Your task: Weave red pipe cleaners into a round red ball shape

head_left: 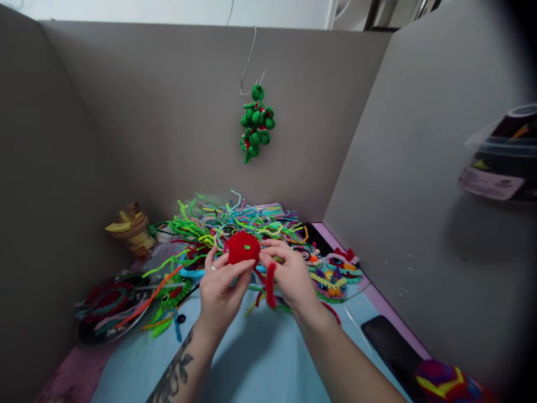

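Note:
A round, fuzzy red disc (244, 249) of what looks like coiled pipe cleaner, with a small green bit in its middle, is held up above the table. My left hand (222, 282) grips its lower left edge between thumb and fingers; a ring is on one finger. At the disc's right edge, my right hand (285, 271) is pinched closed. A loose red pipe cleaner (271, 285) curls down from under those right fingertips. The exact spot where they grip is partly hidden by the thumb and fingers.
Behind lies a heap of colourful pipe cleaners (251, 215). Finished fuzzy pieces (333, 282) sit right, beside a black phone-like slab (392, 347). At left are a dark bowl (111, 330), a green fuzzy figure (170, 299) and a yellowish pot (136, 235). Grey panels surround the blue-covered table (260, 364).

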The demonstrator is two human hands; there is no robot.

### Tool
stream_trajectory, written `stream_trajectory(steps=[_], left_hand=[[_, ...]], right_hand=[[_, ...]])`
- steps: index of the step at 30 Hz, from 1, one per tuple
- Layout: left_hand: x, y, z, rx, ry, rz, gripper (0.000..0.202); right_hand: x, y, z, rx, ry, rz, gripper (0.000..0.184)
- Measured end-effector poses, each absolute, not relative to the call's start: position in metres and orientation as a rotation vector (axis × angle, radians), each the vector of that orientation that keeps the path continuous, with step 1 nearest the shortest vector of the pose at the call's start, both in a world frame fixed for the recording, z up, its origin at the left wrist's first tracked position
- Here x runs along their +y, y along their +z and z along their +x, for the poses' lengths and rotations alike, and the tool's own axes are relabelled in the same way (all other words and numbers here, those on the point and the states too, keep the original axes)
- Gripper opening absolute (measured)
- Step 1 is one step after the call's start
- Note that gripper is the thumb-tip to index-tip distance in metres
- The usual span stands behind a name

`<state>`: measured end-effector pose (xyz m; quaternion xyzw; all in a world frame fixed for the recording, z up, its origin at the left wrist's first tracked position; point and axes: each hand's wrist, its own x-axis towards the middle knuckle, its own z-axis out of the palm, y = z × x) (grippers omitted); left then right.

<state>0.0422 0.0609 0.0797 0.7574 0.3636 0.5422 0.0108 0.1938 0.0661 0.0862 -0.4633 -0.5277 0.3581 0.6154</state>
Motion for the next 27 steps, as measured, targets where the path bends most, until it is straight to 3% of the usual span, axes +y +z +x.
stream_trajectory(steps=[9, 17, 20, 23, 25, 27], left_hand=[[0.065, 0.079, 0.042, 1.058, 1.684, 2.211, 0.013], [0.068, 0.078, 0.042, 1.226, 1.655, 1.811, 0.014], [0.072, 0.078, 0.038, 1.308, 1.687, 1.552, 0.023], [0.077, 0.076, 0.035, 1.312, 1.712, 1.38, 0.031], [0.08, 0.074, 0.032, 1.305, 1.716, 1.354, 0.032], [0.08, 0.073, 0.031, 1.322, 1.695, 1.377, 0.03]], right_hand=[[0.07, 0.085, 0.2, -1.274, 1.116, -0.928, 0.022], [0.075, 0.082, 0.203, -1.327, 0.899, -1.018, 0.015], [0.077, 0.081, 0.209, -1.535, 0.62, -1.021, 0.031], [0.071, 0.083, 0.209, -1.891, 0.66, -0.851, 0.045], [0.066, 0.083, 0.206, -1.961, 0.731, -0.747, 0.036], [0.064, 0.082, 0.203, -1.829, 0.814, -0.684, 0.015]])
